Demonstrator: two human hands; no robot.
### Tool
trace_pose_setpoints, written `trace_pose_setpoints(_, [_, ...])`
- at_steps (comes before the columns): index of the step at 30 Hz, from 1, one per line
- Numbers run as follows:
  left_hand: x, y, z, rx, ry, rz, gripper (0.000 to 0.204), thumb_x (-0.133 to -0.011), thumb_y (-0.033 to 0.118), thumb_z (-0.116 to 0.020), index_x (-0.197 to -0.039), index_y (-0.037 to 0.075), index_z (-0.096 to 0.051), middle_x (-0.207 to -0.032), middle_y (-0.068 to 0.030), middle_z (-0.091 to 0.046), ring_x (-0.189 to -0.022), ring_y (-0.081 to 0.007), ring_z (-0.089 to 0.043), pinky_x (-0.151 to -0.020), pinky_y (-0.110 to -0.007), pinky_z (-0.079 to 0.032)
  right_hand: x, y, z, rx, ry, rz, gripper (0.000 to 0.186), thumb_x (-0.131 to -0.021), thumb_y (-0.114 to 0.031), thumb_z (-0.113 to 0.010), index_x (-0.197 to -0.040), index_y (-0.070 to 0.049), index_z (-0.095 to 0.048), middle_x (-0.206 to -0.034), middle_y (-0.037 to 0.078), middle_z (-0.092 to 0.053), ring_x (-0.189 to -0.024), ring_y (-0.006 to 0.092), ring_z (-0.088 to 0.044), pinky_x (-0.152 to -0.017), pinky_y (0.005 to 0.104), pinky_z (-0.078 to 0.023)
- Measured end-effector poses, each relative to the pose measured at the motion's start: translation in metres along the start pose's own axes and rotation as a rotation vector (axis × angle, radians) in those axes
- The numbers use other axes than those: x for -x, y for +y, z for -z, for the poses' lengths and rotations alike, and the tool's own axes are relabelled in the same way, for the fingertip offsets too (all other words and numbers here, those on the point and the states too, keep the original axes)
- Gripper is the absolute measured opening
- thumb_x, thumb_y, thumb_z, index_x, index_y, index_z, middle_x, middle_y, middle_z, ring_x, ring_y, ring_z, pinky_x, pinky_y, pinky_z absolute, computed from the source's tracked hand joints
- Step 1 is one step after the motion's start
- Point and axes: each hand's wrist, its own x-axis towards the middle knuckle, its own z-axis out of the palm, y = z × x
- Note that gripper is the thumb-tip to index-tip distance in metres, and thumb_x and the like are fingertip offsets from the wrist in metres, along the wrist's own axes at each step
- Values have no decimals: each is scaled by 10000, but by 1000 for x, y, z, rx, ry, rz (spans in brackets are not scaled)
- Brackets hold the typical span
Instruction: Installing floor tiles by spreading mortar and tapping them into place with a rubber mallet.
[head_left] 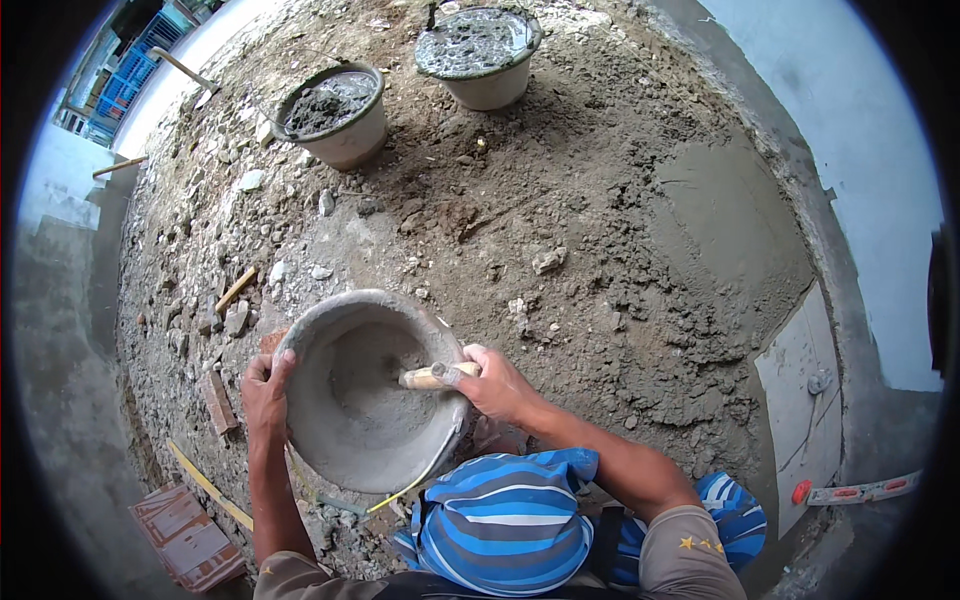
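A round bucket (325,425), its inside coated with grey cement, tilts with its mouth toward me. A little grey mortar (375,390) lies at its bottom. My left hand (267,385) is closed on the left side of the rim, thumb over the edge. At the right side of the rim my right hand (497,385) is closed round the short wooden handle of a trowel (425,377). The handle points in over the bucket's mouth; the blade is hidden. That hand also rests against the rim.
Two buckets of wet mortar, one (345,145) at the far left and another (490,88) beyond it, stand on rubble. Smoothed mortar (725,215) and a large tile (800,390) lie at right, near a spirit level (865,490). Stacked tiles (187,535) sit at lower left.
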Motion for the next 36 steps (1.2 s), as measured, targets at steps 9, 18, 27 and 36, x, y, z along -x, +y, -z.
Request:
trace_pose_setpoints(9, [-65,85,-129,113,-188,-269,322,-933,314,-829,-1014,34,-692,-849,45,-624,-748,-29,-508,-660,-213,-419,-26,-47,85,654,354,40,558,-906,-348,-711,-1254,77,-613,-1025,301,-723,-980,442,-719,-866,477,-549])
trace_pose_setpoints(18, [-33,109,-159,182,-315,-263,326,-937,273,-823,-1077,23,-668,-910,40,-629,-817,-42,-515,-748,-223,-440,-42,-116,40,948,-199,-44,403,-905,-239,-657,-1127,92,-596,-894,310,-710,-909,483,-709,-775,559,-545])
trace_pose_setpoints(27, [-53,103,-157,256,-373,-304,359,-947,298,-813,-1096,-1,-682,-927,14,-659,-846,-63,-552,-770,-236,-461,-22,-111,94,1066,-17,-74,279,-928,-193,-619,-1023,69,-626,-921,299,-721,-900,455,-724,-798,539,-571])
trace_pose_setpoints(36, [-55,98,-160,294,-287,-301,277,-985,244,-773,-1103,18,-665,-913,49,-611,-814,-37,-498,-741,-210,-413,-23,-45,95,48,-195,-324,294,-969,-232,-643,-1133,12,-636,-804,78,-655,-654,161,-664,-550,343,-527])
